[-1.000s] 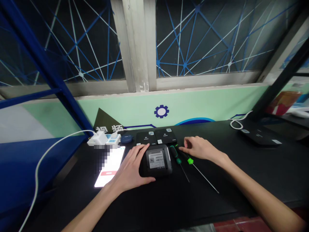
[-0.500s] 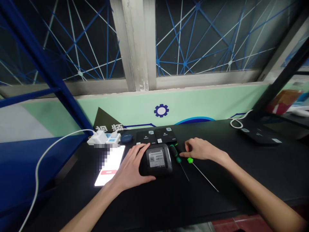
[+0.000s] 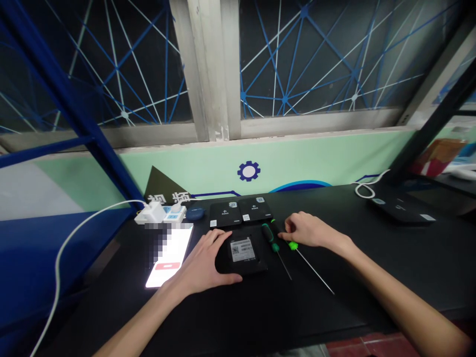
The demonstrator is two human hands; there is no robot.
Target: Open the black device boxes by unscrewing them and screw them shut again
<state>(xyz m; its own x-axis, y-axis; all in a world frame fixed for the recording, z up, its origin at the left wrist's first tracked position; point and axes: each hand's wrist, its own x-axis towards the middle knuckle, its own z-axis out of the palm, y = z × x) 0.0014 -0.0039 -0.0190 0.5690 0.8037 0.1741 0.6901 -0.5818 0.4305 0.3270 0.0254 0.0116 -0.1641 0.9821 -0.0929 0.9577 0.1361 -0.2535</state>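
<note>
A flat black box-shaped device (image 3: 243, 268) with a white printed label lies on the black table in front of me. My left hand (image 3: 206, 260) spans its left side, fingers at the far edge and thumb along the near edge. To the right, my right hand (image 3: 307, 229) is closed, its fingertips pinched at the handle of a black-and-bright-green screwdriver (image 3: 293, 245). The shaft of that screwdriver points toward me and to the right. Beside it, between the device and my right hand, lies a second screwdriver (image 3: 275, 246) with a dark green handle.
Two thin black boxes (image 3: 256, 209) lie behind the device. A lit phone (image 3: 174, 253) is left of my left hand, near a dark blue case (image 3: 195, 213) and a power strip (image 3: 174, 214) with white plugs. Another black device (image 3: 401, 210) sits far right, by a white cable (image 3: 364, 190).
The black device has come down from a slightly raised, tilted position to lying flat, with my left hand still around it. My right hand has barely moved at the screwdriver.
</note>
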